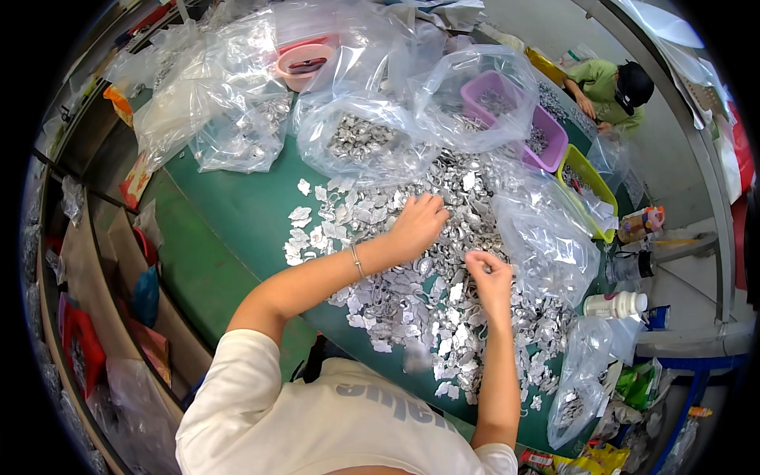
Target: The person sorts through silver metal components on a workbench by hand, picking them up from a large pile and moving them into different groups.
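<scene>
A broad heap of small silvery metal pieces [396, 297] covers much of the green table [226, 210]. Over the heap's upper middle is my left hand [419, 227], its fingers bent together above the pieces; whatever they hold is hidden. My right hand [492, 283] is closer to me and to the right, with thumb and fingers pinched together, and anything between them is too small to make out. The two hands are apart. A small grey thing [417, 358], smeared by motion, shows over the near part of the heap.
Beyond the heap stands an open clear bag [360, 162] of metal pieces. Purple bins [546, 150] and a yellow-green basket [590, 178] line the right side, near a white bottle [616, 305]. A pink bowl [302, 62] is at the back. A co-worker [609, 91] works at far right.
</scene>
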`<move>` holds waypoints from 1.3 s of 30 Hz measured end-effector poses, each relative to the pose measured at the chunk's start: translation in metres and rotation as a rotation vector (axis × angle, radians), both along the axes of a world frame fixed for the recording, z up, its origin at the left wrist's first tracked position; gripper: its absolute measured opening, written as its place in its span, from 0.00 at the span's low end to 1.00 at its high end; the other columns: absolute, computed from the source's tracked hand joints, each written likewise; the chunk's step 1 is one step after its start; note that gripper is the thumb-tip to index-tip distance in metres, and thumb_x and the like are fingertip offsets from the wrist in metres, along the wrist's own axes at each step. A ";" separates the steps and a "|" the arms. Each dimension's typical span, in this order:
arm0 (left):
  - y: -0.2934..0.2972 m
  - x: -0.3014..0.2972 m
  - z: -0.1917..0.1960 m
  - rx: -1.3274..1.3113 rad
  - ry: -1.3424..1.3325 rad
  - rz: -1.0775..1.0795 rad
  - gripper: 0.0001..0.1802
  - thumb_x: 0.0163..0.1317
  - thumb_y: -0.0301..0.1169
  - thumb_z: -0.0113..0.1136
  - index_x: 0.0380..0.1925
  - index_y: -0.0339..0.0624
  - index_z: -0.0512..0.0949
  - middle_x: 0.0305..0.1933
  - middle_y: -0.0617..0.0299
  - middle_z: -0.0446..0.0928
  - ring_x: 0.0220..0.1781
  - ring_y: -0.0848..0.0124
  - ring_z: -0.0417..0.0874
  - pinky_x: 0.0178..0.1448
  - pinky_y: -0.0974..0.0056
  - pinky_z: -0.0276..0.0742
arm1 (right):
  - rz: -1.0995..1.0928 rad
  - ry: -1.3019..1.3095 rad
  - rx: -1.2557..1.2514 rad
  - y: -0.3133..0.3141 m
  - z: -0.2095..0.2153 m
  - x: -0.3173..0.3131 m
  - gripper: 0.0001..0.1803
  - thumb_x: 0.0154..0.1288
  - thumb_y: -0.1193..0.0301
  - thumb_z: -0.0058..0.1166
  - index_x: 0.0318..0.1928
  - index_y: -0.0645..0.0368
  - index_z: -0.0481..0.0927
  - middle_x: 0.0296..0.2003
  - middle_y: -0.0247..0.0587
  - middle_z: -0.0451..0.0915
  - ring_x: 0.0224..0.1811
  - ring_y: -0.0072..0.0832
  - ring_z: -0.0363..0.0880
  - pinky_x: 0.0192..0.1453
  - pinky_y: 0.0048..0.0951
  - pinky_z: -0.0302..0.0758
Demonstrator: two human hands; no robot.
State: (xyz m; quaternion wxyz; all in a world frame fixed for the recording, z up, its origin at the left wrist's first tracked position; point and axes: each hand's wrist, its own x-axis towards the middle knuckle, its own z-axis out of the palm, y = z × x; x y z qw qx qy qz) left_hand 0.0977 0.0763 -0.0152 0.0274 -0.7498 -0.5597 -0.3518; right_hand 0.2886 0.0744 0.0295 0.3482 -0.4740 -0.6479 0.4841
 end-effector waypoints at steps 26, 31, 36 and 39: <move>-0.046 0.021 -0.003 -0.324 -0.086 0.024 0.11 0.48 0.33 0.64 0.28 0.39 0.76 0.34 0.52 0.70 0.42 0.54 0.74 0.41 0.57 0.74 | 0.023 0.633 -0.449 -0.005 -0.011 0.024 0.05 0.59 0.74 0.55 0.35 0.59 0.74 0.22 0.29 0.71 0.21 0.16 0.66 0.21 0.17 0.61; -0.041 0.020 -0.004 -0.386 -0.170 0.037 0.08 0.49 0.31 0.60 0.25 0.37 0.78 0.30 0.52 0.73 0.36 0.55 0.77 0.40 0.56 0.75 | -0.108 0.944 -0.621 -0.017 0.011 0.015 0.07 0.63 0.69 0.49 0.38 0.59 0.74 0.24 0.31 0.71 0.20 0.18 0.65 0.19 0.18 0.60; -0.043 0.014 0.004 -0.329 -0.397 0.078 0.07 0.49 0.30 0.59 0.26 0.37 0.79 0.29 0.54 0.75 0.30 0.60 0.77 0.36 0.61 0.74 | 0.050 -0.259 0.067 -0.018 -0.011 0.012 0.15 0.52 0.64 0.62 0.39 0.58 0.79 0.18 0.35 0.75 0.16 0.30 0.71 0.21 0.29 0.67; -0.041 0.004 0.011 -0.529 -0.749 0.053 0.07 0.52 0.30 0.57 0.27 0.37 0.78 0.30 0.59 0.75 0.30 0.66 0.76 0.32 0.65 0.72 | 0.083 -0.804 0.549 -0.030 -0.013 -0.008 0.17 0.47 0.63 0.65 0.38 0.55 0.81 0.19 0.42 0.77 0.20 0.34 0.76 0.26 0.35 0.71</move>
